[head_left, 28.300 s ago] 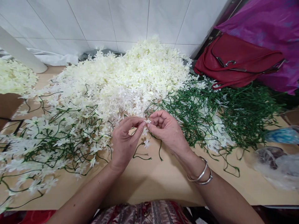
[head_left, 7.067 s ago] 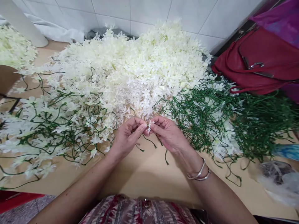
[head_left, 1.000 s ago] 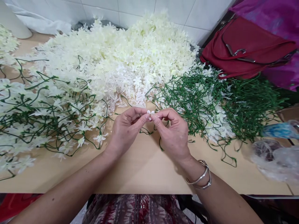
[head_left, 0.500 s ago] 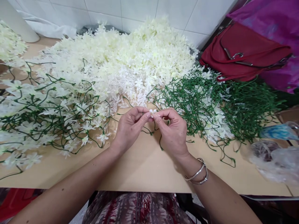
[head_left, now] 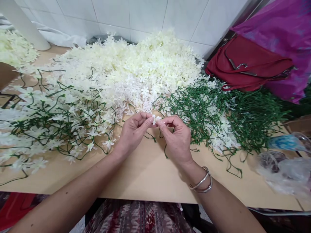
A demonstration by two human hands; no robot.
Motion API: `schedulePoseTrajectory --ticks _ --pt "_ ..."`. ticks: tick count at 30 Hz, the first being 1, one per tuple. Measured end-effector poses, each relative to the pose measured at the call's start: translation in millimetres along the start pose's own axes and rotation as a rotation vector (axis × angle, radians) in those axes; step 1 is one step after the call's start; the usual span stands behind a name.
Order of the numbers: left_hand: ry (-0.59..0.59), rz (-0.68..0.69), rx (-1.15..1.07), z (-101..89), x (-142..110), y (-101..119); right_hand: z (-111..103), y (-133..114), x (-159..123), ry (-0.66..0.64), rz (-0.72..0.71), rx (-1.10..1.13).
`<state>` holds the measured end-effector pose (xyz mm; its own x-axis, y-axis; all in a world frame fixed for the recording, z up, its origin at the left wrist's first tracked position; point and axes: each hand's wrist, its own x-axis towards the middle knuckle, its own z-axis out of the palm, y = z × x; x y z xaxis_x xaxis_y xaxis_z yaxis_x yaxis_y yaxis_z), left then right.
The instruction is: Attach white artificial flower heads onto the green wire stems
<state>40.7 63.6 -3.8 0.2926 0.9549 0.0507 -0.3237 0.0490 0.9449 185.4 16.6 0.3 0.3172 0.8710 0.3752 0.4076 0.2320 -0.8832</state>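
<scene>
Between my fingertips is a small white artificial flower (head_left: 155, 119). My left hand (head_left: 134, 131) pinches it from the left side with thumb and forefinger. From the right, my right hand (head_left: 177, 137) closes thumb and forefinger on the same flower. Beyond my hands a large heap of cream-white artificial blossoms (head_left: 145, 61) spreads along the wall. Green plastic stems (head_left: 191, 106) lie tangled just right of my right hand, with white flowers among them. Left of my left hand lies a pile of white flowers on green stems (head_left: 60, 119).
A red handbag (head_left: 252, 63) and a purple bag (head_left: 286, 42) stand at the back right. Clear plastic bags (head_left: 286, 171) lie at the right of the wooden table (head_left: 145, 178). A white pipe (head_left: 29, 29) rises at the back left, before the tiled wall (head_left: 145, 16).
The camera view has shifted slightly. The small flower now shows more of its petals between the fingertips, nearer the left thumb. Both hands keep their pinch.
</scene>
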Motion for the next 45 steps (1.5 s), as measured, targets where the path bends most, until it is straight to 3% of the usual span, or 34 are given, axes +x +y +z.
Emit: schedulePoseTrajectory --ticks 11,19,22,28,33,36,45 --pt "-0.02 0.023 0.067 -0.7 0.4 -2.3 1.8 1.2 -1.4 -0.054 0.12 0.068" --pt "-0.087 0.069 0.022 1.4 8.3 -10.0 0.9 -0.3 6.3 0.03 -0.158 -0.031" --pt "-0.133 0.075 -0.008 0.7 11.7 -13.1 -1.2 6.5 13.0 0.05 -0.153 -0.006" --pt "-0.154 0.083 -0.029 0.0 15.6 -14.7 -13.1 15.2 20.9 -0.11 -0.161 0.108" --pt "-0.193 0.118 0.069 -2.2 13.7 -15.1 -15.5 13.3 17.5 -0.06 -0.218 0.008" --pt "-0.21 0.116 0.087 -3.4 10.2 -14.9 -14.8 16.8 17.3 -0.047 -0.183 0.07" --pt "-0.21 0.115 0.117 -5.0 2.3 -4.2 -23.6 23.6 22.5 -0.256 -0.07 0.164"
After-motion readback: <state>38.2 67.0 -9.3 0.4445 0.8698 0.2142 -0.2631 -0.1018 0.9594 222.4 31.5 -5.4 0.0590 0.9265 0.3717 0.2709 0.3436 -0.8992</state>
